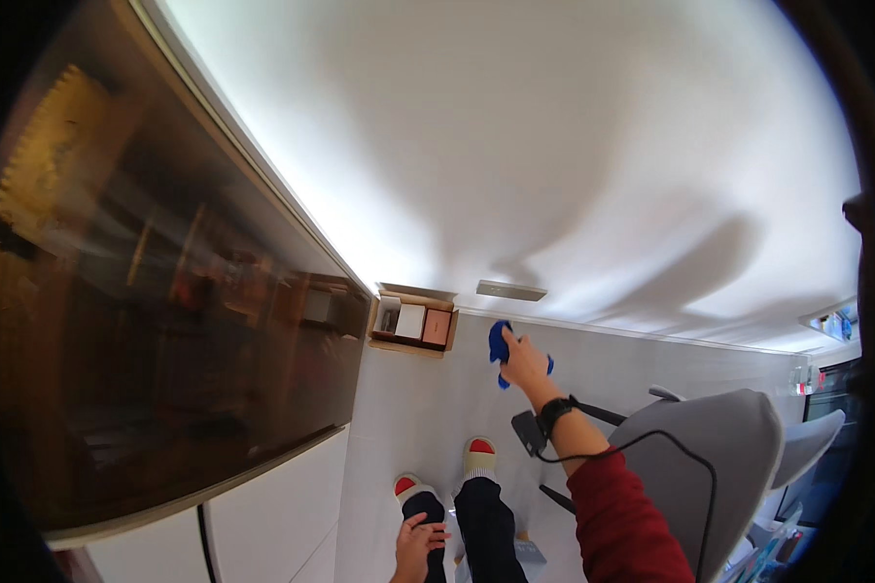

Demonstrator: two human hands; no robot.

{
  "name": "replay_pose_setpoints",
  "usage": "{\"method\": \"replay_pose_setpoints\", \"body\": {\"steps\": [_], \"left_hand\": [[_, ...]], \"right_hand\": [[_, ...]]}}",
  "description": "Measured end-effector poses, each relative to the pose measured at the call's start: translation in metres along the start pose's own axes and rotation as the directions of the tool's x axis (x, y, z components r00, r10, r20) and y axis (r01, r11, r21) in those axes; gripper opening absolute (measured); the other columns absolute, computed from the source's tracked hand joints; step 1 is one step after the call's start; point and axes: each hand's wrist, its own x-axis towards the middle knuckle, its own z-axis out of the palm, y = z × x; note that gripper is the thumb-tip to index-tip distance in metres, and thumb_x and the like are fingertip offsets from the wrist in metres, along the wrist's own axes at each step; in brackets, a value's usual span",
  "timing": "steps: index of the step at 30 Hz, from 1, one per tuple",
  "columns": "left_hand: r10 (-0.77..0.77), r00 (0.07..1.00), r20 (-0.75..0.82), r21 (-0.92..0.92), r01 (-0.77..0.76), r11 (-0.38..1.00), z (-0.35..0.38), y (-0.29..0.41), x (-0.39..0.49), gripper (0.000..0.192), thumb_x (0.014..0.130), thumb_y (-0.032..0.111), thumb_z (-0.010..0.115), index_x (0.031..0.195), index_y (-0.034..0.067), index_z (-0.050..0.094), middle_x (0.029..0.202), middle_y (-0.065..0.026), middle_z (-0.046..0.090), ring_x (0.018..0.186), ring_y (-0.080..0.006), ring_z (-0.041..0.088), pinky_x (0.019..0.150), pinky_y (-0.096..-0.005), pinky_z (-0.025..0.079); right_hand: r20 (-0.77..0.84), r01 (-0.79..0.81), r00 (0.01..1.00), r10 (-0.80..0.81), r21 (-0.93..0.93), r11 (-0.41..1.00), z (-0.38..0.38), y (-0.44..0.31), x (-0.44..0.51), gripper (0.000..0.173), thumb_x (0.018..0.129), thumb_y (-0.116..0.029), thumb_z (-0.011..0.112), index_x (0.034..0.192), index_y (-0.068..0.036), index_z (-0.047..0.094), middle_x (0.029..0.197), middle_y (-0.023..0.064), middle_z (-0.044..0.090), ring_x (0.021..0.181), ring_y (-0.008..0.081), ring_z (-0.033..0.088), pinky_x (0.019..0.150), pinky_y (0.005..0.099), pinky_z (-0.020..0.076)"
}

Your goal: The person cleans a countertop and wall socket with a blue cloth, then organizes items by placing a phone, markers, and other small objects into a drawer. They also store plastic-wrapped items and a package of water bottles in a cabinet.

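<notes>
My right hand (526, 366) is stretched forward over the floor, its fingers closed on a blue cloth (500, 341). Folds of the cloth show on both sides of the hand. A dark watch-like band and a small black box (529, 432) with a cable sit on that wrist. Lower down, my left hand (417, 543) hangs in front of my left leg, with nothing in it and its fingers apart. Beyond the right hand rises a white wall (554, 182), with a flat wall plate (512, 291) low on it.
An open cardboard box (413, 324) with smaller boxes stands on the floor against the wall. A cabinet with a dark glossy top (189, 328) fills the left. Grey chairs (700, 452) stand at right. The cable (713, 474) loops over the nearer chair. My slippered feet are below.
</notes>
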Motion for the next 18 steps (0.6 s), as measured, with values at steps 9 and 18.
{"method": "replay_pose_setpoints", "body": {"steps": [9,18], "left_hand": [[-0.133,0.988,-0.081,-0.04,0.13,0.991,0.008,-0.041,0.025,0.033,0.094,0.016,0.049,0.124,0.001,0.043,0.098,-0.0143,0.065,0.077,-0.0201,0.066,0.065,-0.0282,0.054],[-0.127,0.987,-0.102,-0.013,0.126,0.992,0.01,-0.036,0.037,0.034,0.095,0.018,0.05,0.124,0.001,0.043,0.099,-0.015,0.066,0.077,-0.0198,0.066,0.064,-0.0277,0.054]], "right_hand": [[-0.079,0.031,0.996,-0.051,-0.239,0.97,0.029,-0.011,0.114,0.068,0.077,-0.01,0.065,0.139,-0.024,0.04,0.116,0.0199,0.05,0.084,0.0331,0.063,0.063,0.0376,0.0545],[-0.071,-0.068,0.996,0.052,-0.248,0.966,0.034,0.015,0.121,0.071,0.075,-0.013,0.068,0.14,-0.023,0.039,0.118,0.02,0.05,0.091,0.035,0.064,0.067,0.0411,0.0549]]}}
